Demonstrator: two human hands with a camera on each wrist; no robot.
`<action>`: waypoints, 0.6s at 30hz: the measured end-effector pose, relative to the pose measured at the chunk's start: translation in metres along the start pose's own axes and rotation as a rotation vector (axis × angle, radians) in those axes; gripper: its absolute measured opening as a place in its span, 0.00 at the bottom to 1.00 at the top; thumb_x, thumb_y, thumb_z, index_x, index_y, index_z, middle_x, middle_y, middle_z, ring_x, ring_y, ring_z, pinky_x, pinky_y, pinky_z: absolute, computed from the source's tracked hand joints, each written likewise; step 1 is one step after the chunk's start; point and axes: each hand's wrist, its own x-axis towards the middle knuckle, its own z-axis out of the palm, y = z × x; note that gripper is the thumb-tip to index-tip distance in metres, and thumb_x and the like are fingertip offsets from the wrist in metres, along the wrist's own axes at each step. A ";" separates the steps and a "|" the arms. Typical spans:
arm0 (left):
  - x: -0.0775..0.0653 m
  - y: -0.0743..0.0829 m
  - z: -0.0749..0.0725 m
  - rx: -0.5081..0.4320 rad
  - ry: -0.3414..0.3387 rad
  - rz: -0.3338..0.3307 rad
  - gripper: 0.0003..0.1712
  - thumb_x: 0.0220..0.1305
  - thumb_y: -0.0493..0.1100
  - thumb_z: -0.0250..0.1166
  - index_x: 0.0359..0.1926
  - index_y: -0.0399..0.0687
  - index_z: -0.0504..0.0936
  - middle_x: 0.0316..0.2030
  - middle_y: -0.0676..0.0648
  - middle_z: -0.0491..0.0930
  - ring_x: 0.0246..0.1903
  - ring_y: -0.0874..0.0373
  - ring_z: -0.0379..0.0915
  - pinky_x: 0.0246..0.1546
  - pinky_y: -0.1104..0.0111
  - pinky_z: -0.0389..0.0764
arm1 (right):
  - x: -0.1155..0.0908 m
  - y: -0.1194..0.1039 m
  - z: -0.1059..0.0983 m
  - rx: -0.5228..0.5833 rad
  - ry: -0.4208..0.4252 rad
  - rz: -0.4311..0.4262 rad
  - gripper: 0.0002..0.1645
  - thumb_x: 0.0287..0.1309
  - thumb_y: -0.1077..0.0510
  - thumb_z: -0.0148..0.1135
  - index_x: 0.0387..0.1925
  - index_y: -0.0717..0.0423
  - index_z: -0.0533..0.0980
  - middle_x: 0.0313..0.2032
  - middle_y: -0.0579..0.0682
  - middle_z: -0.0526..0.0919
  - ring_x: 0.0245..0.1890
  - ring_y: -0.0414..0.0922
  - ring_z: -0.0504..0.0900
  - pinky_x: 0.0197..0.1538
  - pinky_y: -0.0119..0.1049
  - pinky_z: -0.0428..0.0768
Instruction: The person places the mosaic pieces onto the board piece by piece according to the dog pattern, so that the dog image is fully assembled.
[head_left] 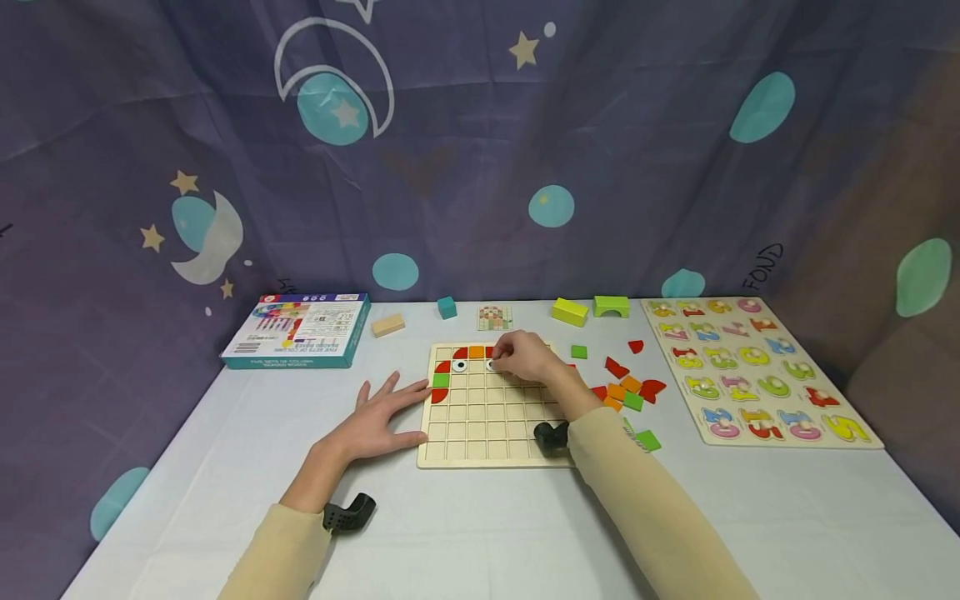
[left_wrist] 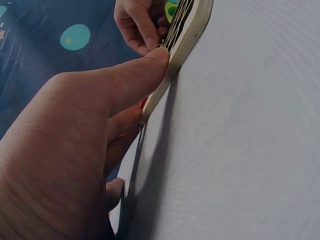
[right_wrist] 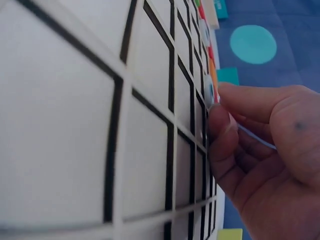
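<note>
Grid board [head_left: 487,450] lies flat on the white table [head_left: 420,533], midway between the two arms; it should handle as stiff, light wood, liable to slide on the cloth, and is best held by its side edges. Left hand [head_left: 378,421]: fingers spread, tips touching the left edge. Right hand [head_left: 525,358]: curled, thumb and forefinger appearing to pinch an eye tile [head_left: 490,365] at the board's upper cells. Tiles appear thin, hard and smooth; take them by opposite edges. Obstructions: the right sleeve [head_left: 652,500] and black wrist camera [head_left: 551,436] cover the board's lower right corner and some loose pieces. Adjacent items: an orange tile [head_left: 616,392] among loose pieces, a number board [head_left: 697,404] farther right, a pattern card [head_left: 495,317] behind.
</note>
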 end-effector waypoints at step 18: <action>0.000 0.000 0.001 -0.002 -0.005 -0.008 0.44 0.60 0.67 0.67 0.74 0.56 0.70 0.75 0.55 0.60 0.77 0.41 0.37 0.68 0.34 0.29 | -0.016 0.029 -0.055 0.006 0.061 0.017 0.13 0.65 0.61 0.65 0.47 0.65 0.79 0.38 0.53 0.79 0.36 0.49 0.75 0.37 0.38 0.75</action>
